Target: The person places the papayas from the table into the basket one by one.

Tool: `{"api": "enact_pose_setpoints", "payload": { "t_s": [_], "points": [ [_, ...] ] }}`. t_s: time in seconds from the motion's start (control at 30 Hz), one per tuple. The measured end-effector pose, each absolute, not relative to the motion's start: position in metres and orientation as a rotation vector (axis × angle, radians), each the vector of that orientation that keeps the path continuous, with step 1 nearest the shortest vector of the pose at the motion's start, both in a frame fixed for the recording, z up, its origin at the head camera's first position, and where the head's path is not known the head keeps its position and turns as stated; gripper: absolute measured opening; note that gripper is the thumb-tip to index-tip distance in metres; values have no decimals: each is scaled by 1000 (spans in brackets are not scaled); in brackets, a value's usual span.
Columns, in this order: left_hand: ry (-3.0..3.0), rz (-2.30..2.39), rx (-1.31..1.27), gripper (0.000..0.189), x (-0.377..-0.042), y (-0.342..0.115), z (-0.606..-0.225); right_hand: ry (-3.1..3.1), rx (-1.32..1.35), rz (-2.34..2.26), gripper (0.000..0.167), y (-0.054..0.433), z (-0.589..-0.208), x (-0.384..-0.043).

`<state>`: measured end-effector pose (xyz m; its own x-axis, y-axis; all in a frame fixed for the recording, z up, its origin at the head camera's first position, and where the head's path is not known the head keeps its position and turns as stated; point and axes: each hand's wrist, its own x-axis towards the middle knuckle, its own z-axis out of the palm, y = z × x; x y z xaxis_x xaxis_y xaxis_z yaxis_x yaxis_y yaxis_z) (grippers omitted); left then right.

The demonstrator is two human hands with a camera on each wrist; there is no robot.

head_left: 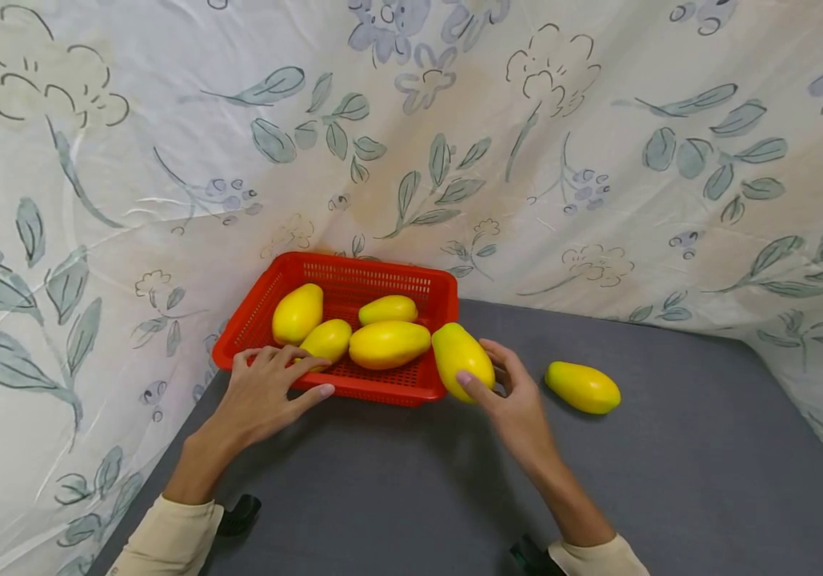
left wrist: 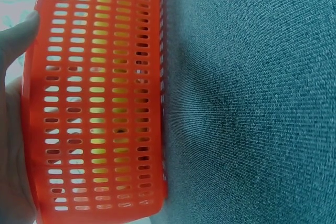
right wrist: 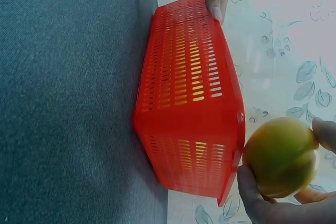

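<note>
My left hand holds the near-left rim of a red plastic basket, fingers over the edge and thumb at the front side. The thumb also shows at the rim in the left wrist view. Inside the basket lie several yellow papayas; one is close to my left fingertips. My right hand grips another yellow papaya, greenish at its tip, between thumb and fingers. That papaya is raised at the basket's right near corner, overlapping the rim in the head view. The right wrist view shows the held papaya level with the rim.
One more papaya lies on the grey tabletop, right of my right hand. A floral sheet hangs behind the table and along its left side. The basket stands near the back edge, close to the sheet.
</note>
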<state>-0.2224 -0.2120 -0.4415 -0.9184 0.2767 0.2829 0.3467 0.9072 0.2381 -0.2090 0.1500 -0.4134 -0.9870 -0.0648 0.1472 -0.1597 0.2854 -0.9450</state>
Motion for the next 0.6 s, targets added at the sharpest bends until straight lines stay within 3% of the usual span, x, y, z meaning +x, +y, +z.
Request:
{"api": "enact_pose_setpoints", "payload": {
  "t_s": [0.6],
  "points": [
    [-2829,-401,-443,54,-222,-204,-441,-2423,215,1862,65,159,-422,-216]
  ]
}}
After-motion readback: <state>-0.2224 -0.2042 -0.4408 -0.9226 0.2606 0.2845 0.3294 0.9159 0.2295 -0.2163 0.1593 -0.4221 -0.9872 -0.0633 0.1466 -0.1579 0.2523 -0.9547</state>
